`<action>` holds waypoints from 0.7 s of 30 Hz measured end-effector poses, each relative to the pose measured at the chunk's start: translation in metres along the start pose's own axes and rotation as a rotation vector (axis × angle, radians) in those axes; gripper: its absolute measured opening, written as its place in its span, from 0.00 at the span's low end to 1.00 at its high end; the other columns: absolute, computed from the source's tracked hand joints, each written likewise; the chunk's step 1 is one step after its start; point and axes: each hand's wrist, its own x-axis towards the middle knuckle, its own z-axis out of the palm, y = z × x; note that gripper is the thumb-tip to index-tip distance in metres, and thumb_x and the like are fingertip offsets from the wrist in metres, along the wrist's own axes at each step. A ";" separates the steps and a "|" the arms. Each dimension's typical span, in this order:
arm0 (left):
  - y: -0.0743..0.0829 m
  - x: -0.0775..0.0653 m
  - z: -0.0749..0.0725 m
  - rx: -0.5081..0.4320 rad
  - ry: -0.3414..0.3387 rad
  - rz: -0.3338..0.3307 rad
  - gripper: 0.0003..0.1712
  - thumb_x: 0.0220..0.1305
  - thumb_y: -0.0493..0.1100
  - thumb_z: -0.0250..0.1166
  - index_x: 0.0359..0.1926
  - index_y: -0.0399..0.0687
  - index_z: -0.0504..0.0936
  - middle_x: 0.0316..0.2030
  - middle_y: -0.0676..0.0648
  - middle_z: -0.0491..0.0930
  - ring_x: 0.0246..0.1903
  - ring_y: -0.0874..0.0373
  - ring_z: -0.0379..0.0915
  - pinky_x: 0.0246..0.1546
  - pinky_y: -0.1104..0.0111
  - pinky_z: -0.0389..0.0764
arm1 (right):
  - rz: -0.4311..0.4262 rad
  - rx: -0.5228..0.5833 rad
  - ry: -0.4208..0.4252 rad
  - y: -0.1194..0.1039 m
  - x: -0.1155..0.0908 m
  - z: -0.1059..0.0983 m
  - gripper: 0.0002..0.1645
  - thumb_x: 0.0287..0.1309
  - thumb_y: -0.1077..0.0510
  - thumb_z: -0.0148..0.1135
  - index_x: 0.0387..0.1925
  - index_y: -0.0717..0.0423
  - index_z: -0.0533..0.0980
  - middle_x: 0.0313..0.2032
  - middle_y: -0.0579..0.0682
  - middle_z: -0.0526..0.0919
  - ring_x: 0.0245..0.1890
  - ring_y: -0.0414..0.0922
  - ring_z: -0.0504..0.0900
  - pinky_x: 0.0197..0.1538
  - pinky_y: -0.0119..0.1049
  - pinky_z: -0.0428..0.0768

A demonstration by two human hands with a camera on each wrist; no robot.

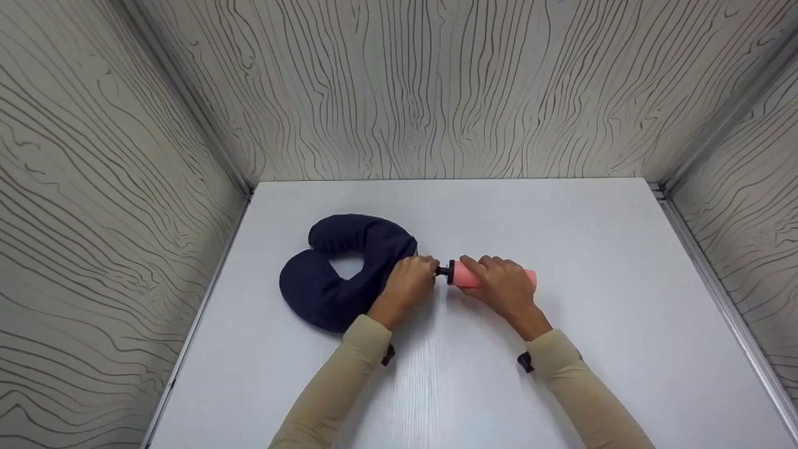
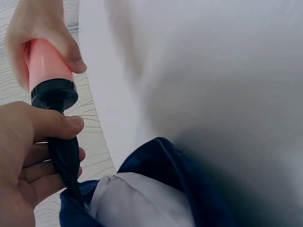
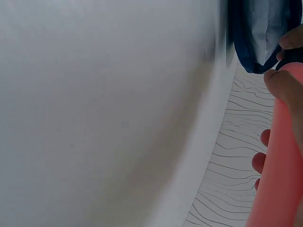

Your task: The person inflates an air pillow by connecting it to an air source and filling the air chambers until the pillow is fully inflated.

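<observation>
A navy U-shaped neck pillow [image 1: 324, 293] lies on the white table, its opening to the left. From its unfastened cover, in the left wrist view, a white inner bladder [image 2: 142, 198] shows. My left hand [image 1: 410, 280] is at the pillow's right side and grips the black tapered nozzle [image 2: 65, 156] of a hand air pump. The nozzle's thin tip reaches the bladder at the cover's opening; the exact joint is hidden. My right hand [image 1: 504, 285] wraps round the pump's pink barrel [image 3: 279, 175], which points away to the right.
The white table [image 1: 598, 231] is bounded by wood-grain patterned panels [image 1: 399, 87] at the back and sides. Metal rails [image 1: 193, 106] run along the corners. Both forearms are in beige sleeves [image 1: 336, 380], with black wrist devices [image 1: 525, 362].
</observation>
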 end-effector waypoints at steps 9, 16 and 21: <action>-0.024 -0.003 -0.008 -0.117 -0.028 -0.047 0.09 0.60 0.32 0.73 0.41 0.46 0.90 0.35 0.49 0.90 0.33 0.50 0.88 0.35 0.58 0.87 | 0.029 0.023 -0.025 0.017 -0.007 -0.013 0.39 0.46 0.38 0.86 0.59 0.46 0.85 0.37 0.55 0.91 0.32 0.55 0.91 0.33 0.50 0.89; -0.045 -0.010 -0.014 -0.117 -0.003 -0.061 0.09 0.60 0.32 0.73 0.43 0.43 0.91 0.36 0.47 0.91 0.34 0.50 0.89 0.37 0.58 0.88 | 0.098 0.051 -0.025 0.041 -0.023 -0.023 0.39 0.42 0.41 0.89 0.57 0.45 0.85 0.37 0.57 0.91 0.33 0.57 0.91 0.34 0.52 0.88; -0.042 -0.011 -0.014 -0.079 0.004 -0.048 0.07 0.58 0.32 0.75 0.38 0.43 0.90 0.33 0.47 0.90 0.32 0.50 0.88 0.35 0.58 0.88 | 0.090 0.063 -0.019 0.041 -0.023 -0.022 0.38 0.42 0.42 0.89 0.57 0.46 0.85 0.37 0.57 0.92 0.33 0.57 0.91 0.35 0.52 0.88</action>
